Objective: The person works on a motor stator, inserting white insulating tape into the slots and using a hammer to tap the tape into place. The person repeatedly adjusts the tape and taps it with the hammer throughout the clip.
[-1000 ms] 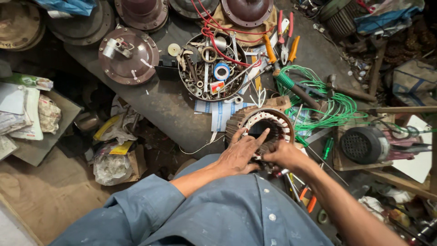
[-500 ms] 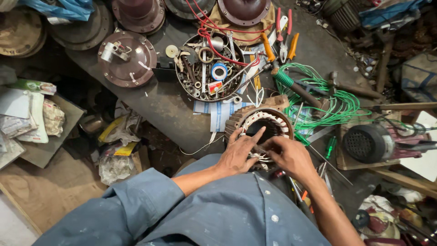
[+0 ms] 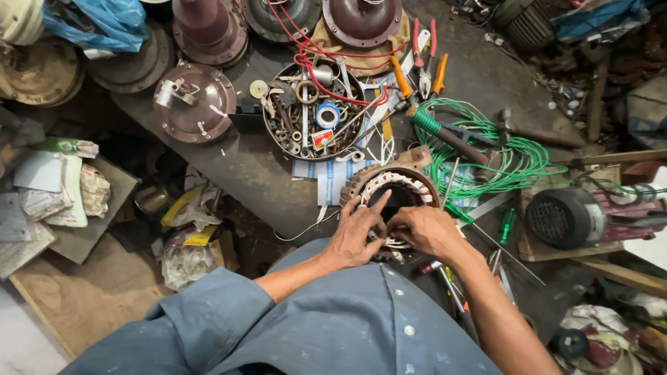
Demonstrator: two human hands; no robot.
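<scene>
The motor stator [image 3: 392, 194], likely heavy with delicate windings, is gripped by left hand [image 3: 358, 232] and right hand [image 3: 424, 232] at its rim.

There is one view only, from a camera on the person's head, looking almost straight down past a blue shirt [image 3: 333, 326] onto the dark workbench [image 3: 243, 167]. It sits close: the left hand [image 3: 358, 232] and right hand [image 3: 424, 232] fill the lower middle, the bench's far clutter runs along the top edge, and floor shows at left.
</scene>
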